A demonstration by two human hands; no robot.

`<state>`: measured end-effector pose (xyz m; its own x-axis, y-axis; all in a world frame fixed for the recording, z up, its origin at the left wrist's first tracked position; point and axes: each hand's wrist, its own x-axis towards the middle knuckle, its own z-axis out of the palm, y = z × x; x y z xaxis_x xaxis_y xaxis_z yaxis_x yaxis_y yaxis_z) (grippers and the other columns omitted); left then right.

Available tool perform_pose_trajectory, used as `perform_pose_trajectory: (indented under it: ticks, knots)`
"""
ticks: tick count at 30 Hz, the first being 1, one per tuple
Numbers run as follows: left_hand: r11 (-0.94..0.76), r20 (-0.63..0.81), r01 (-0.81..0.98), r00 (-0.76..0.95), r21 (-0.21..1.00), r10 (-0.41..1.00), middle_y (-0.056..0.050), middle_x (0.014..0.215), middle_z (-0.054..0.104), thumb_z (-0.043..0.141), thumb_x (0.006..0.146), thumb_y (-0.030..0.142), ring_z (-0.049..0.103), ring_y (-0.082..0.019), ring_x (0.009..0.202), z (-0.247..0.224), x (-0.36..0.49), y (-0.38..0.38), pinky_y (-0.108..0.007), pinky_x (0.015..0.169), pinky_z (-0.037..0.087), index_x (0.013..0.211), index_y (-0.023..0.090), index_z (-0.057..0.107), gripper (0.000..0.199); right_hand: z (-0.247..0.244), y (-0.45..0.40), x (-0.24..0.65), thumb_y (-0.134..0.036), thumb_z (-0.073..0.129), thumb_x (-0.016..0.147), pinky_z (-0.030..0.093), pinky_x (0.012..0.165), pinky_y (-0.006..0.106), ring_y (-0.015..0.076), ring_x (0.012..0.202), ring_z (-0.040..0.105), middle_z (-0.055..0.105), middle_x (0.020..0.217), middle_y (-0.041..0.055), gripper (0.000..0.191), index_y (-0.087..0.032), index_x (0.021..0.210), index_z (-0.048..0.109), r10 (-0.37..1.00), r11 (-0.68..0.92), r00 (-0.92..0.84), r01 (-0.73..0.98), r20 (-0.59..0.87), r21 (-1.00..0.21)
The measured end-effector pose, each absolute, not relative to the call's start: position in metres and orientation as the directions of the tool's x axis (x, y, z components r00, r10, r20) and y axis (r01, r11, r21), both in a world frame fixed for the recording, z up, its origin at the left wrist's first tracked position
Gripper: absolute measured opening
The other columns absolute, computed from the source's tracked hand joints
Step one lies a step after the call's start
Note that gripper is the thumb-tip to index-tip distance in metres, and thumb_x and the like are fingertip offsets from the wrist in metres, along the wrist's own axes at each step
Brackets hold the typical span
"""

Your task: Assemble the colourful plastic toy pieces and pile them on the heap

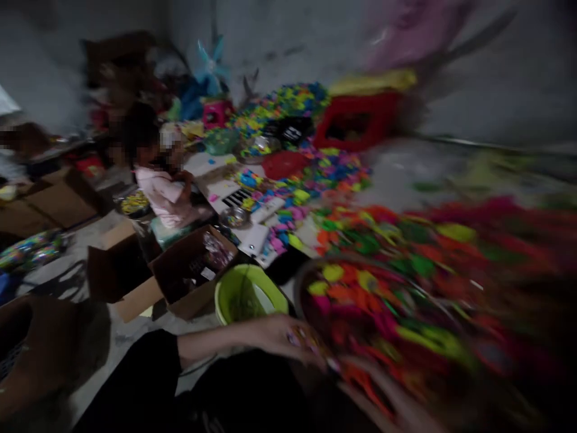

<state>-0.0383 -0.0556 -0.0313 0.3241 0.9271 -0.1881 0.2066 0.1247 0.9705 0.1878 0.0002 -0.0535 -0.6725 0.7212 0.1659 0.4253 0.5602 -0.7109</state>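
My left hand (288,340) is at the lower middle, its fingers closed round a small shiny patterned thing (306,340), too blurred to name. Close to its fingertips is my right hand (383,385), smeared by motion, with an orange piece (367,385) showing between its fingers. Both hands are over the near edge of a round basin (303,288) full of orange, pink, yellow and green plastic pieces. To the left of the basin stands a lime green bucket (225,297), just beyond my left forearm.
Open cardboard boxes (184,300) stand left of the bucket. Beyond them sits a person in a pink top (160,192). Heaps of colourful pieces (283,105) cover the floor by a red crate (356,123) and spread at right.
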Motion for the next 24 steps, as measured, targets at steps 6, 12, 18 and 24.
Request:
perform_pose_trajectory:
  ticks: [6, 12, 18, 24]
  knots:
    - [0.097, -0.139, 0.179, 0.242, 0.979, 0.96, -0.008, 0.091, 0.071, 0.068, 0.075, 0.04, 0.066, -0.017, 0.078, 0.003, -0.03, -0.032, -0.025, 0.071, 0.053, 0.096, 0.013, 0.065, 0.035, 0.004, 0.005, 0.194, -0.045, 0.054, 0.086, 0.05, 0.094, 0.036, 0.0231, 0.109, 0.06, 0.063, 0.118, 0.0083, 0.04, -0.023, 0.119, 0.053, 0.7, 0.375, -0.714, 0.379, -0.01, -0.846]
    - [-0.013, -0.061, 0.291, 0.244, 0.957, 0.968, -0.002, 0.084, 0.072, 0.067, 0.073, 0.039, 0.066, -0.016, 0.073, 0.015, -0.017, -0.017, -0.025, 0.068, 0.054, 0.09, 0.016, 0.066, 0.028, 0.025, 0.008, 0.203, -0.035, 0.06, 0.085, 0.048, 0.092, 0.029, 0.0188, 0.106, 0.06, 0.063, 0.114, 0.0071, 0.037, -0.02, 0.118, 0.052, 0.707, 0.45, -0.699, 0.32, 0.113, -0.834]
    - [-0.081, -0.018, 0.321, 0.294, 0.944, 0.956, -0.001, 0.084, 0.072, 0.065, 0.075, 0.035, 0.066, -0.016, 0.077, 0.017, -0.008, -0.009, -0.023, 0.07, 0.053, 0.089, 0.016, 0.066, 0.023, 0.032, 0.008, 0.211, -0.03, 0.062, 0.084, 0.049, 0.087, 0.027, 0.0159, 0.097, 0.062, 0.065, 0.109, 0.0051, 0.035, -0.019, 0.116, 0.052, 0.714, 0.446, -0.692, 0.332, 0.107, -0.831]
    - [-0.079, -0.045, 0.333, 0.35, 0.94, 0.936, -0.002, 0.087, 0.072, 0.064, 0.077, 0.034, 0.067, -0.016, 0.079, 0.02, -0.004, -0.008, -0.022, 0.071, 0.053, 0.09, 0.017, 0.066, 0.022, 0.03, 0.01, 0.218, -0.031, 0.061, 0.085, 0.049, 0.083, 0.027, 0.0153, 0.092, 0.062, 0.064, 0.107, 0.0055, 0.034, -0.018, 0.115, 0.053, 0.71, 0.446, -0.697, 0.338, 0.098, -0.829]
